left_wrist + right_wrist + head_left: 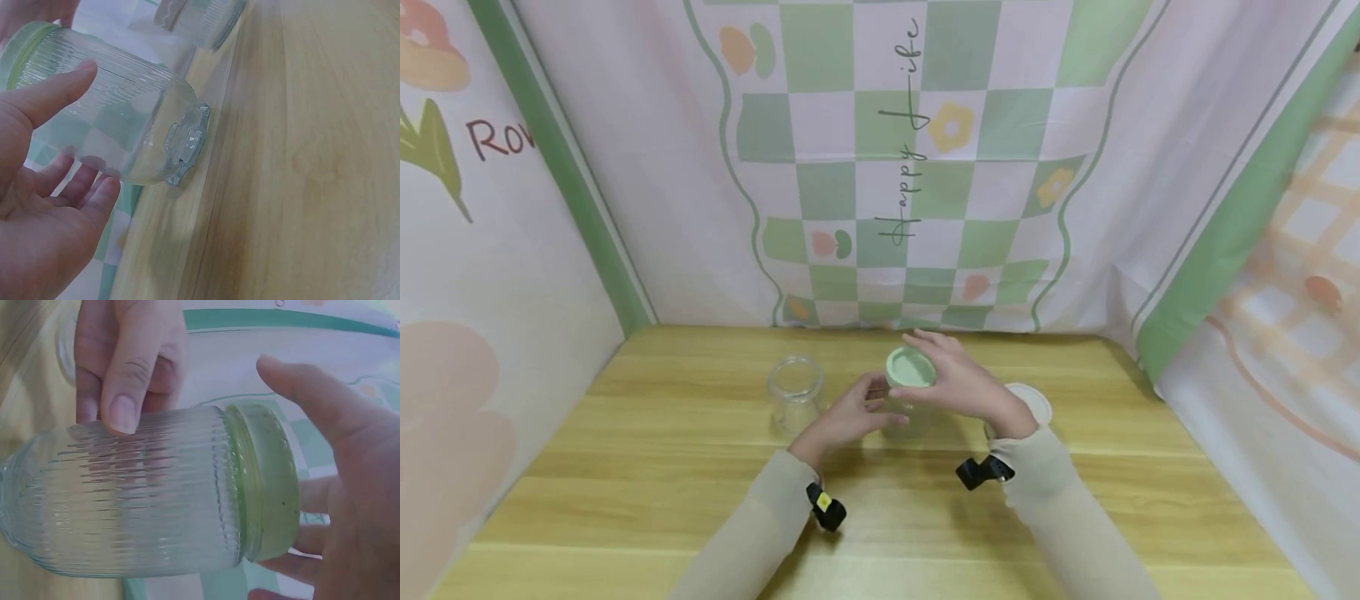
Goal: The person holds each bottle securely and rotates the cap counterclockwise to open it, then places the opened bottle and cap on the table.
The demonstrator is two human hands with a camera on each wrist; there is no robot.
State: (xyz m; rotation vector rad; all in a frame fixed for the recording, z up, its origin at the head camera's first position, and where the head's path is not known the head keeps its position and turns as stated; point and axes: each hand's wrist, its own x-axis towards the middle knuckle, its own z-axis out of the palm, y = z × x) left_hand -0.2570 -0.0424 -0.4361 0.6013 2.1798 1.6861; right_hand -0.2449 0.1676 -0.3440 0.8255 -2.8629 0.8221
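A ribbed clear glass jar (119, 119) with a pale green lid (912, 367) stands on the table in front of me. My left hand (850, 412) holds its side, thumb across the ribbed glass and fingers around the other side. At the lid, my right hand (958, 379) is spread around the rim. The right wrist view shows that thumb raised off the lid (272, 481), with the fingers close behind it; whether they touch is unclear. In the head view my left hand hides part of the jar.
An open clear glass jar (796, 392) stands left of my left hand. Another container with a white lid (1033, 404) stands on the right, partly hidden by my right wrist. Printed curtains (700, 275) hang along the back and sides of the wooden table (647, 483).
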